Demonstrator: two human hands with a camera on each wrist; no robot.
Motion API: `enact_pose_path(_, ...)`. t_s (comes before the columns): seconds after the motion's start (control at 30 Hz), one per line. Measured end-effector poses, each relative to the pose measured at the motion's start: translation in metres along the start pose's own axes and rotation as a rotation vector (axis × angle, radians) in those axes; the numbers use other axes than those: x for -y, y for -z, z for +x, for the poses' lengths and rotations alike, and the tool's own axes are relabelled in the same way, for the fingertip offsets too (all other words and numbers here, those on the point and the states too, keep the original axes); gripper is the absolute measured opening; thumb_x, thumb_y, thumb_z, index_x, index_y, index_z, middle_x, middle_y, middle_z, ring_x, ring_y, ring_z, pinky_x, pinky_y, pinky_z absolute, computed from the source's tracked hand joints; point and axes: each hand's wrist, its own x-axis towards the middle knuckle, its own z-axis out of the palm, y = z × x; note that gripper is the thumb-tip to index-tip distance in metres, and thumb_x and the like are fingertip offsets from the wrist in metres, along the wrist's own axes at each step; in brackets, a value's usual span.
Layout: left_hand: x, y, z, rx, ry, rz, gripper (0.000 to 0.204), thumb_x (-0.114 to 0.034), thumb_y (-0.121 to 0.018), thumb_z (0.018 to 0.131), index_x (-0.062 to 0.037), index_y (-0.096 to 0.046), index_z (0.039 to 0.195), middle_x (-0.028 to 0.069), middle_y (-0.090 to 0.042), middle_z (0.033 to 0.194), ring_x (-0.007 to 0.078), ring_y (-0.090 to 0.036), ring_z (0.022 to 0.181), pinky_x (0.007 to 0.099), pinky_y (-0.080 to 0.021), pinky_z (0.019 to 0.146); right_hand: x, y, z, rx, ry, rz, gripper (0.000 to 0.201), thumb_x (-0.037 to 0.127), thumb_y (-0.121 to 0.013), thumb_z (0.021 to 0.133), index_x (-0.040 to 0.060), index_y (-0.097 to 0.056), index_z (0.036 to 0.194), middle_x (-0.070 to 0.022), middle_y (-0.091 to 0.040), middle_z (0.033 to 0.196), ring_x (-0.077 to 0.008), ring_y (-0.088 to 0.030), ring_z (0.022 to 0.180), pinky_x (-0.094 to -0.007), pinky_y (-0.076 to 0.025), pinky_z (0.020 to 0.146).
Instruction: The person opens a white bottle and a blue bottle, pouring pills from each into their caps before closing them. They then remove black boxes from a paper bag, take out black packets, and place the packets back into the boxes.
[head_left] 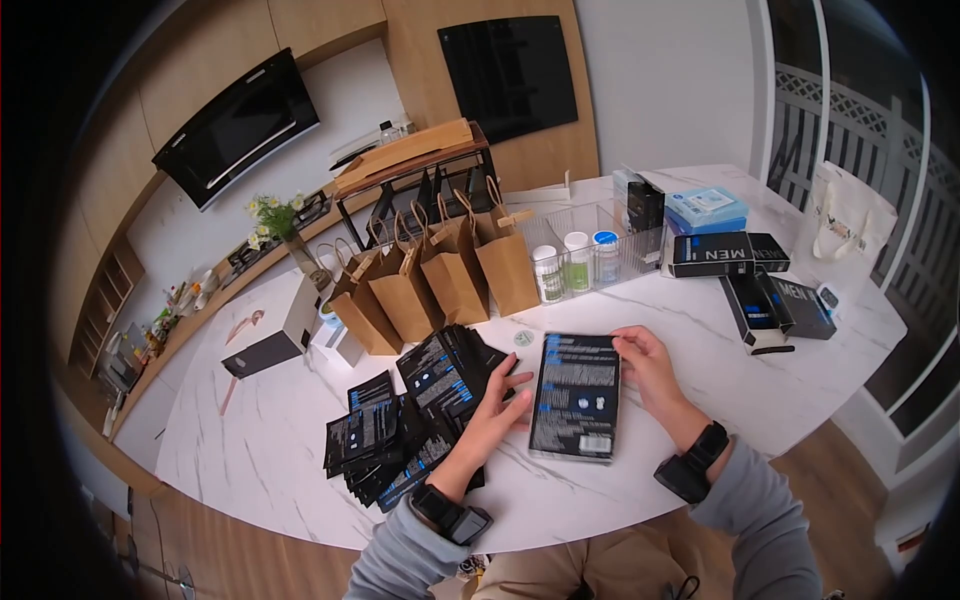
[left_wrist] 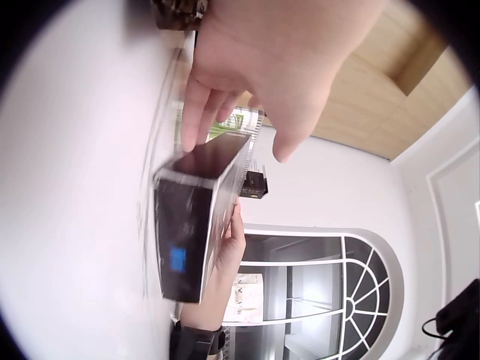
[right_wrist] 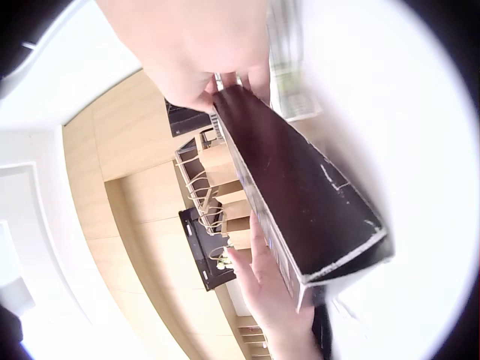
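A black printed box (head_left: pixel 575 398) with blue marks lies on the white marble table, between the two hands. My right hand (head_left: pixel 652 372) grips its far right corner, thumb on top; in the right wrist view the fingers of the right hand (right_wrist: pixel 217 52) pinch the end of the box (right_wrist: pixel 300 180). Beside the box's left edge is my left hand (head_left: pixel 500 408), its fingers spread and relaxed. The left wrist view shows the left hand (left_wrist: pixel 262 67) with loose fingers near the box (left_wrist: pixel 184 225). Black sachets (head_left: pixel 420 400) lie in an overlapping heap left of the left hand.
Brown paper bags (head_left: pixel 455 270) stand in a row behind the sachets. Right of them is a clear organizer (head_left: pixel 640 250) with white bottles (head_left: pixel 577 262). More black boxes (head_left: pixel 712 255) lie at the right, near a white tote bag (head_left: pixel 850 215). A white box (head_left: pixel 270 325) sits at the left.
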Motion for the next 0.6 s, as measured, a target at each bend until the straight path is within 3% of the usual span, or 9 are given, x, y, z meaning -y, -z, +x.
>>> enact_pose_path(0.07, 0.008, 0.001, 0.002, 0.014, -0.014, 0.019, 0.066, -0.03, -0.052, 0.088, -0.0116, -0.013, 0.139, 0.0134, -0.04, 0.122, 0.0182, -0.054, 0.098, 0.028, -0.05, 0.072, -0.001, 0.005, 0.002, -0.236, 0.098, 0.056, 0.013, 0.013, -0.055, 0.085, 0.005, -0.053, 0.095, -0.0023, -0.051, 0.091, -0.0106, -0.054, 0.078, -0.0249, -0.049, 0.062)
enact_pose_path(0.13, -0.003, -0.001, 0.0, 0.088, 0.162, 0.015, 0.07, -0.03, -0.054, 0.087, -0.0107, -0.012, 0.139, 0.0142, -0.04, 0.122, 0.0182, -0.057, 0.091, 0.0275, -0.05, 0.072, -0.004, 0.008, 0.004, -0.247, 0.124, 0.081, 0.015, 0.015, -0.054, 0.086, 0.0078, -0.052, 0.098, -0.0008, -0.051, 0.09, -0.0104, -0.051, 0.081, -0.0269, -0.046, 0.068)
enact_pose_path(0.2, 0.0, -0.002, 0.0, 0.099, 0.16, -0.039, 0.074, -0.023, -0.062, 0.083, -0.0095, -0.015, 0.139, 0.0146, -0.039, 0.122, 0.0159, -0.059, 0.083, 0.0247, -0.05, 0.068, -0.004, 0.008, 0.006, -0.388, 0.207, 0.098, 0.014, 0.015, -0.055, 0.086, 0.0086, -0.05, 0.098, -0.0006, -0.051, 0.09, -0.0112, -0.051, 0.081, -0.0284, -0.046, 0.069)
enact_pose_path(0.27, 0.012, 0.0, 0.002, 0.123, 0.041, 0.07, 0.076, -0.008, -0.068, 0.076, -0.0076, -0.022, 0.136, 0.0123, -0.044, 0.115, 0.013, -0.06, 0.078, 0.0218, -0.05, 0.064, -0.006, 0.011, 0.007, -0.374, 0.186, 0.105, 0.016, 0.015, -0.055, 0.086, 0.0075, -0.049, 0.098, -0.002, -0.051, 0.091, -0.0119, -0.052, 0.082, -0.0286, -0.048, 0.066)
enact_pose_path(0.3, 0.013, 0.001, 0.003, 0.123, 0.042, 0.07, 0.076, -0.008, -0.068, 0.076, -0.0076, -0.022, 0.136, 0.0123, -0.044, 0.115, 0.013, -0.06, 0.078, 0.0218, -0.05, 0.064, -0.007, 0.012, 0.008, -0.362, 0.165, 0.111, 0.017, 0.014, -0.055, 0.086, 0.0064, -0.047, 0.098, -0.0035, -0.05, 0.092, -0.0127, -0.053, 0.082, -0.0289, -0.05, 0.063)
enact_pose_path(0.37, 0.014, 0.001, 0.004, 0.107, -0.047, 0.05, 0.074, 0.002, -0.069, 0.071, -0.0053, -0.029, 0.133, 0.0093, -0.05, 0.105, 0.0113, -0.059, 0.073, 0.02, -0.05, 0.061, -0.008, 0.013, 0.009, -0.32, 0.138, 0.15, 0.016, 0.015, -0.055, 0.086, 0.0063, -0.047, 0.097, -0.0042, -0.051, 0.093, -0.0139, -0.053, 0.082, -0.0306, -0.05, 0.065)
enact_pose_path(0.6, 0.005, 0.003, 0.004, -0.052, -0.079, -0.015, 0.059, 0.007, -0.06, 0.076, -0.0024, -0.033, 0.128, 0.0064, -0.055, 0.089, 0.0127, -0.06, 0.071, 0.0221, -0.05, 0.06, -0.003, 0.013, 0.008, -0.14, 0.096, 0.296, 0.015, 0.011, -0.053, 0.085, 0.0068, -0.043, 0.095, -0.0066, -0.052, 0.094, -0.0178, -0.054, 0.087, -0.0383, -0.047, 0.076)
